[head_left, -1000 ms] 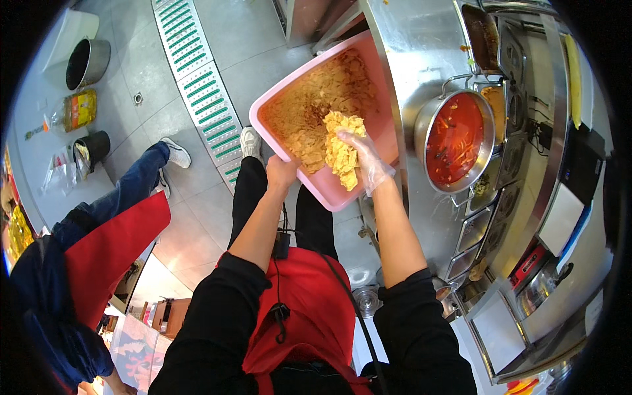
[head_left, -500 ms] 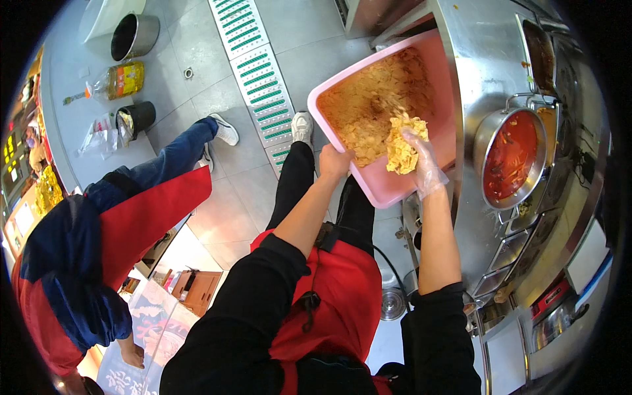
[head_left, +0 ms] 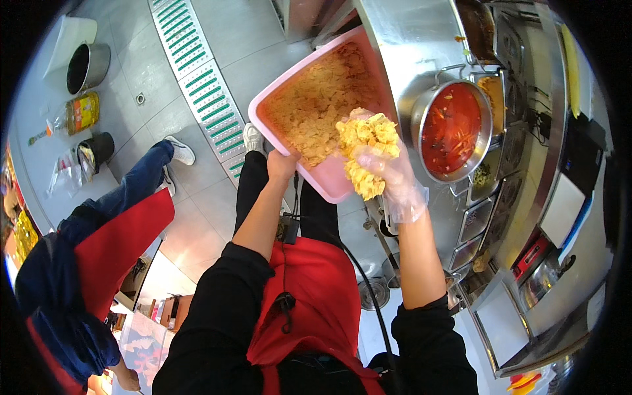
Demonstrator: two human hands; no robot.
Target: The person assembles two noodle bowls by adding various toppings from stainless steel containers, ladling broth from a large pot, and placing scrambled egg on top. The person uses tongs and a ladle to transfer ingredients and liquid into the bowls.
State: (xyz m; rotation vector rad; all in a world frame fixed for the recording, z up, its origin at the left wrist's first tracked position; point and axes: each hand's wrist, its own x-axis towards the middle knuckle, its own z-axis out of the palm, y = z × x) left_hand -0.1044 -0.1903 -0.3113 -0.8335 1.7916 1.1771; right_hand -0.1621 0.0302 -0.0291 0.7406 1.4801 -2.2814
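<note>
My left hand (head_left: pixel 282 166) is closed around the near rim of a pink plastic tub (head_left: pixel 334 183). Orange-yellow flaky food (head_left: pixel 316 92) fills much of the tub. In my right hand (head_left: pixel 400 176), inside a clear plastic glove, is a big clump of yellow flaky food (head_left: pixel 368 141). The clump is raised over the tub's right near corner, close to the counter edge. Its exact kind I cannot make out.
On the steel counter (head_left: pixel 395 46) at right stands a metal pot (head_left: pixel 421 148) of red sauce, with several food pans (head_left: pixel 475 220) beyond. A person in a red apron (head_left: pixel 125 240) is at left. Near them are an oil jug (head_left: pixel 82 113) and a dark pot (head_left: pixel 89 68).
My right hand has lifted the clump nearer and it looks larger. The view has swung right, so the tub and counter appear further left. My left hand keeps its hold on the rim.
</note>
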